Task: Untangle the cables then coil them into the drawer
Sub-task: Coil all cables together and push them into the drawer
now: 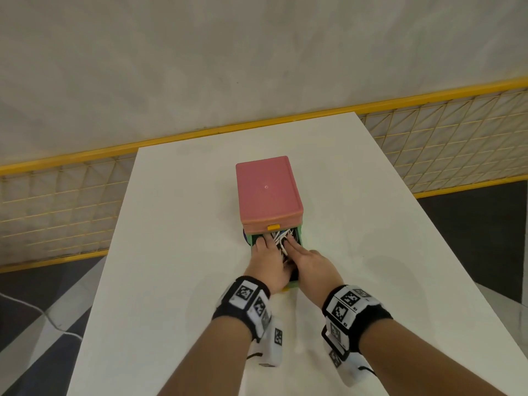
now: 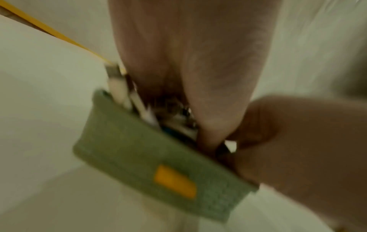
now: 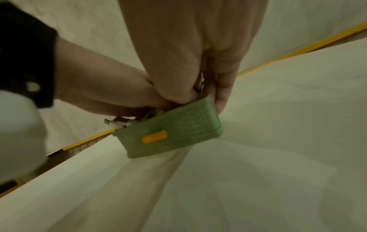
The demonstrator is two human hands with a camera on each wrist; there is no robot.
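A small cabinet with a pink top (image 1: 268, 192) stands mid-table. Its green lower drawer (image 1: 299, 237) is pulled out toward me. White and black cables (image 1: 281, 237) lie bundled inside it. My left hand (image 1: 268, 258) lies over the drawer's left half, fingers stretched forward onto the cables. My right hand (image 1: 307, 261) lies over the right half, index finger straight on the bundle. The left wrist view shows the drawer front (image 2: 129, 157), its yellow handle (image 2: 174, 182), and cable plugs (image 2: 119, 87) poking above the rim. In the right wrist view, one finger of my right hand (image 3: 188, 55) runs down outside the drawer's side (image 3: 198, 122).
The white table (image 1: 171, 252) is narrow, with edges close on both sides. The upper pink drawer with a yellow handle (image 1: 273, 226) is closed. A yellow mesh fence (image 1: 443, 144) runs behind the table. A white cord (image 1: 43, 312) lies on the floor at left.
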